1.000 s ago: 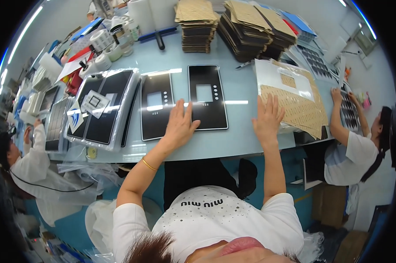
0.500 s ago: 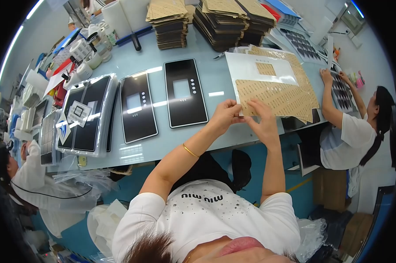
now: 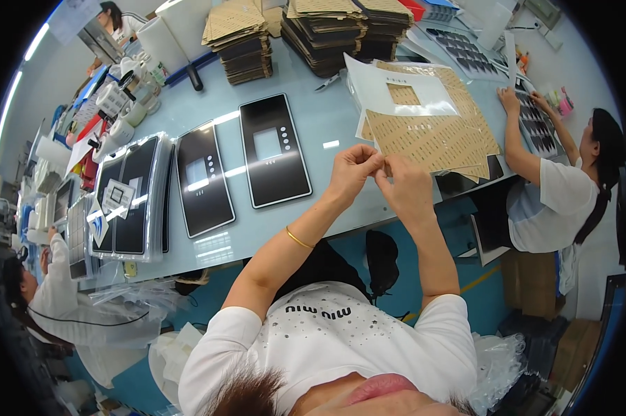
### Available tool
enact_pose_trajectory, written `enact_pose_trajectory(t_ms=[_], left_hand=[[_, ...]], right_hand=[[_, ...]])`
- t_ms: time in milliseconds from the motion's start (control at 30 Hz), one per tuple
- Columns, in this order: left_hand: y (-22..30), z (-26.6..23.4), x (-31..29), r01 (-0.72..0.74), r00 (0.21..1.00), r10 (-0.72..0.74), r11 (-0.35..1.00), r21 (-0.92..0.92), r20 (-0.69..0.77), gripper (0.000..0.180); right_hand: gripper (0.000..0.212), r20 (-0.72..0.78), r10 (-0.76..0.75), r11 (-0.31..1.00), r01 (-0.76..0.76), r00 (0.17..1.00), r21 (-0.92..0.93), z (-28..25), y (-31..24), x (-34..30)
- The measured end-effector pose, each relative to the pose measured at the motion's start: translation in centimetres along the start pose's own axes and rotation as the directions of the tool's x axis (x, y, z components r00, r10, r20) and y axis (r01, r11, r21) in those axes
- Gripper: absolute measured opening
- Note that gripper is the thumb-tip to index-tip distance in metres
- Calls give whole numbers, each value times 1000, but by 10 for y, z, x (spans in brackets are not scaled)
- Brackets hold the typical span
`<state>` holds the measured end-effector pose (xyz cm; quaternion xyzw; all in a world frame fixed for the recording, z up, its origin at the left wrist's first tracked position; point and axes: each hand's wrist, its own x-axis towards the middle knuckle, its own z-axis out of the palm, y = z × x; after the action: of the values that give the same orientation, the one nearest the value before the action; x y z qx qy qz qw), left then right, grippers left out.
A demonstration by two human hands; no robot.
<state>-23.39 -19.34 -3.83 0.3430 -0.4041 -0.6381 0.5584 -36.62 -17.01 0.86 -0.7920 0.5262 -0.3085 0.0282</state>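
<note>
My left hand (image 3: 353, 170) and my right hand (image 3: 404, 186) are close together at the near left corner of a tan patterned backing sheet (image 3: 431, 142). Both are closed, thumb and fingertips pinching at that corner; the fingers partly hide exactly what each pinches. A white film (image 3: 427, 102) with a rectangular window covers the sheet's far part. Its left edge stands lifted and bent, apart from the tan layer. To the left lie two black panels with pale rims, a nearer-middle panel (image 3: 275, 149) and a panel farther left (image 3: 205, 180), each with a window and round holes.
Plastic-wrapped black panels (image 3: 136, 197) are stacked at the left. Tall stacks of tan-backed sheets (image 3: 240, 45) stand at the back. A blue-handled tool (image 3: 195, 80) and bottles (image 3: 122, 132) are at the back left. A co-worker (image 3: 555, 187) handles dark parts at the right.
My hands have drawn together at the sheet's corner. The left edge of the white film has risen and bent away from the tan backing. The whole view has shifted slightly.
</note>
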Motion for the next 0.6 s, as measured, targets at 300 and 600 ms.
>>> enact_pose_trajectory(t_ms=[300,600], left_hand=[[9,-36,9,139,974,-122,987,82,-189,13],[15,-91,12,309,868,-295,951,-31,-398,7]], right_hand=[[13,349,397,457,-512,849,728,-42,130,94],[8,103,837,103,-340,537,935,-182,407,133]])
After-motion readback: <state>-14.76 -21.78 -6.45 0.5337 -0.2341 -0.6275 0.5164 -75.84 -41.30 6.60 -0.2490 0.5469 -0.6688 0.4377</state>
